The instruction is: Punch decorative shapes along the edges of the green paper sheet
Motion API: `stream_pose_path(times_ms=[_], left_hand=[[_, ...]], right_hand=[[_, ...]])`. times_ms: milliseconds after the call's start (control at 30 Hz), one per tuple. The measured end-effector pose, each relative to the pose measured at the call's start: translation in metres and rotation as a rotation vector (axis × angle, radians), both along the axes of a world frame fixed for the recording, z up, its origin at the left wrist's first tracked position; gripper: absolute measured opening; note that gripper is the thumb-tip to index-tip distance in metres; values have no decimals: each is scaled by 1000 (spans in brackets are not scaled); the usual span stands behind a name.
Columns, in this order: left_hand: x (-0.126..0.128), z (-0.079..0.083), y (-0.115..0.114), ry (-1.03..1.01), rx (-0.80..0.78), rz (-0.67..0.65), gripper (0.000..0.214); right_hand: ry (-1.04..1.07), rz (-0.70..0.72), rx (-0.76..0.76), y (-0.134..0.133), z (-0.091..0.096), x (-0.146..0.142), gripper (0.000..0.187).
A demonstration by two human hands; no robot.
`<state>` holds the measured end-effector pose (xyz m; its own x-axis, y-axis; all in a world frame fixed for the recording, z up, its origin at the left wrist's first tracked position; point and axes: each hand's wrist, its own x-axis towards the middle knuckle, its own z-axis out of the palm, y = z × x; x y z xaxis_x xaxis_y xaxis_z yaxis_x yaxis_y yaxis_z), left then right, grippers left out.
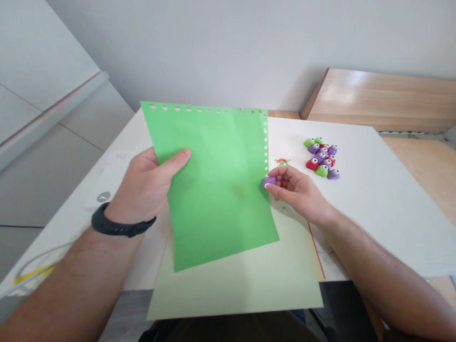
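Green paper point(221, 190), two edges perforated — left hand point(147, 187) holds it, right hand point(301, 191) a punch point(268, 182).

The paper point(221, 190) is green, hole-patterned — the punch point(269, 181) purple.

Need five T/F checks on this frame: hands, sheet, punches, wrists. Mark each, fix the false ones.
1. The left hand holds the green sheet. True.
2. The right hand holds a red punch. False: it holds a purple punch.
3. Holes run along the sheet's top edge and partway down its right edge. True.
4. The other punches are left of the green sheet. False: the other punches sit in a cluster to its right, on the white table.
5. A dark band is on the left wrist. True.
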<state>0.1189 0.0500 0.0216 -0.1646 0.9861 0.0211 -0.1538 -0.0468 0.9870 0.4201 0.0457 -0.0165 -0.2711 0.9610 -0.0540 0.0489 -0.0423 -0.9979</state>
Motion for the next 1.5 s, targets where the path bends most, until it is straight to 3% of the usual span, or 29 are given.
stream_pose_path(times_ms=[167,400,567,700,1133,1500], left_hand=[[-3,-5,1,10,3,-27,46],[0,1,0,-31,-32,-14,47],[2,5,-1,-48,-42,-18,45],[3,4,-1,-47,-25,-10,43],[-4,-9,3,226,36,82,34],[-6,-11,3,280,40,81,33]], right_hand=[[15,51,-119,0,5,1,39],[-79,95,-115,-2,11,0,37],[-150,109,-69,-1,-4,-1,43],[-211,106,-22,-1,-14,0,36],[-50,113,-118,-3,12,-1,33],[-3,116,-163,-3,9,0,29]])
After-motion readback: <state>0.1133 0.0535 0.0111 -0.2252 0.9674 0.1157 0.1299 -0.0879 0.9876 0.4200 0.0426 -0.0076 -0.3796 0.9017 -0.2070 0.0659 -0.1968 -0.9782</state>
